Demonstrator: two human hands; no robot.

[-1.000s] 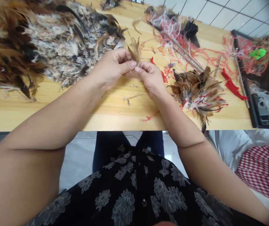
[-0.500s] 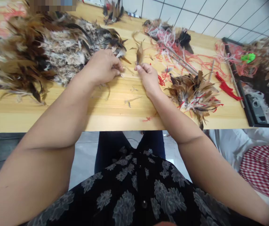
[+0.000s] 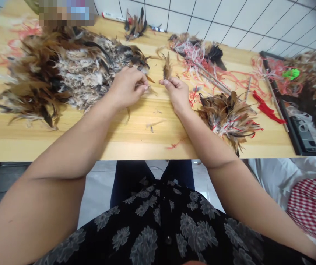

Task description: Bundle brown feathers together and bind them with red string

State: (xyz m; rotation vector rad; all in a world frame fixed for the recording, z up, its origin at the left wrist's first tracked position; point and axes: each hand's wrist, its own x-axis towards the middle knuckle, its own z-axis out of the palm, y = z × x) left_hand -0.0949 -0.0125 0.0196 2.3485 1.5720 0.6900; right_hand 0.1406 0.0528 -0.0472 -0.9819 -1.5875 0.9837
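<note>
Brown feathers [image 3: 167, 66] stand up from the pinched thumb and fingers of my right hand [image 3: 178, 92], near the middle of the wooden table. My left hand [image 3: 129, 86] is closed at the right edge of a large pile of feathers [image 3: 83, 73], its thumb and forefinger pressed together on what looks like a thin feather, too small to make out well. Beside my right forearm lies a bundle of brown feathers with red ties [image 3: 230, 114]. A few loose bits of feather [image 3: 151, 128] are on the table between my arms.
Pink and white strings [image 3: 192, 49] with thin sticks lie at the back. Red yarn [image 3: 267, 108] is at the right, next to a black-framed tray [image 3: 281, 103] holding feathers and a green item [image 3: 291, 74]. A marker [image 3: 113, 17] and dark feathers [image 3: 137, 25] are by the tiled wall.
The view has tilted, so the table appears slightly lower. The thumb and forefinger of my left hand have closed together. My right hand still pinches the brown feathers.
</note>
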